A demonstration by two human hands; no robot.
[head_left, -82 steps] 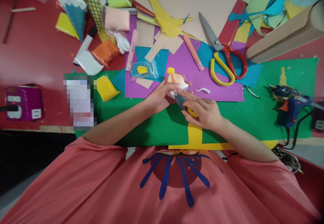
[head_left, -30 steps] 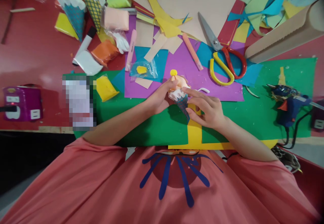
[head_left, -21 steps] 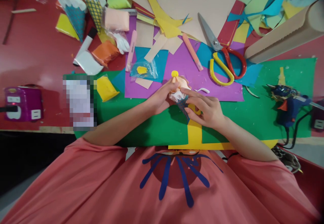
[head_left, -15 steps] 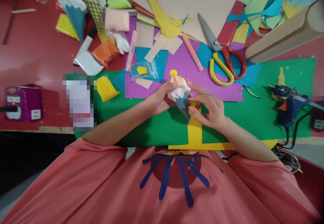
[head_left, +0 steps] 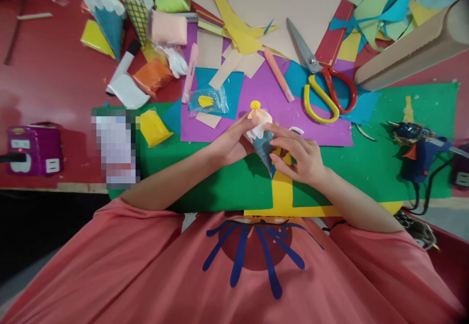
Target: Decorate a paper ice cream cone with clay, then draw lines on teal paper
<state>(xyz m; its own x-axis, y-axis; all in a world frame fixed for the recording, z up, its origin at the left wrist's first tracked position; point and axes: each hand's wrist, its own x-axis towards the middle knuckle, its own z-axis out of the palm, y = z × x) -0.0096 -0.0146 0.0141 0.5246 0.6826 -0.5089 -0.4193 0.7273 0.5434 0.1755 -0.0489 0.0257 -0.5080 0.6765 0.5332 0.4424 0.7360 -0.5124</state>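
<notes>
Since the frame just before, the right hand's (head_left: 300,158) index fingertip has shifted from the scoop's side to the white frill (head_left: 257,132), and the model ice-cream cone (head_left: 263,152) has turned slightly. It slants over the near edge of the purple sheet (head_left: 322,131), gripped at the peach scoop (head_left: 261,115) by the left hand (head_left: 234,140), thumb in front, other fingers largely hidden. Half open, the right hand only touches it. Smoothing the frill seems underway; continuing calls for light pressure and a steady left grip.

The left fingers (head_left: 245,127) hold a blue-checked ice-cream cone (head_left: 262,149) while the right fingers (head_left: 287,134) touch its white frill (head_left: 256,132).
</notes>
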